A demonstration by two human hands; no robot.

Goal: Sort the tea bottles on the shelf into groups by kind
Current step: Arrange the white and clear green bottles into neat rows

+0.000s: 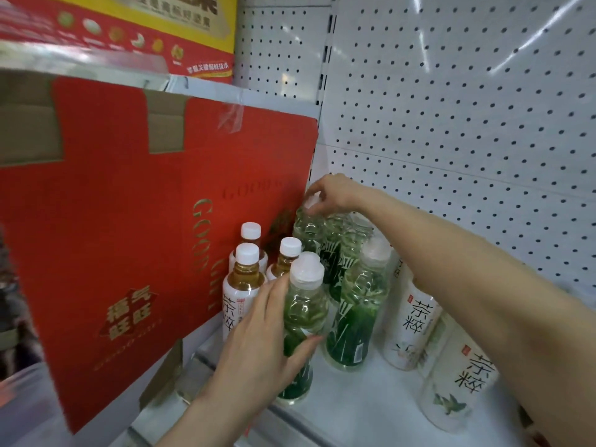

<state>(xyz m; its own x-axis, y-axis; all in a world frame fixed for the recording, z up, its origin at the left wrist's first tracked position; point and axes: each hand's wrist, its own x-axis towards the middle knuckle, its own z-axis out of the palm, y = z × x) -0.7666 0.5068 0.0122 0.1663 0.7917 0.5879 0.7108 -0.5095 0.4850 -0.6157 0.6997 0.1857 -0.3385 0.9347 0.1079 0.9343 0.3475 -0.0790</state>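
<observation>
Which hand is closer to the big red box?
The left hand, though only narrowly. It wraps a green-label bottle at the shelf front, just right of the red box. The right hand grips a bottle cap at the back, beside the box's far edge.

We see three amber tea bottles [250,269] with white caps standing upright, clustered just beside the red carton [129,204]. Further from the carton, clear bottles with green leaf labels stand upright: the front green bottle [303,321], a taller green bottle [358,304] beside it, and a rear green bottle [309,227] against the carton. Farthest from it, two white-labelled bottles [409,317] tilt.
</observation>
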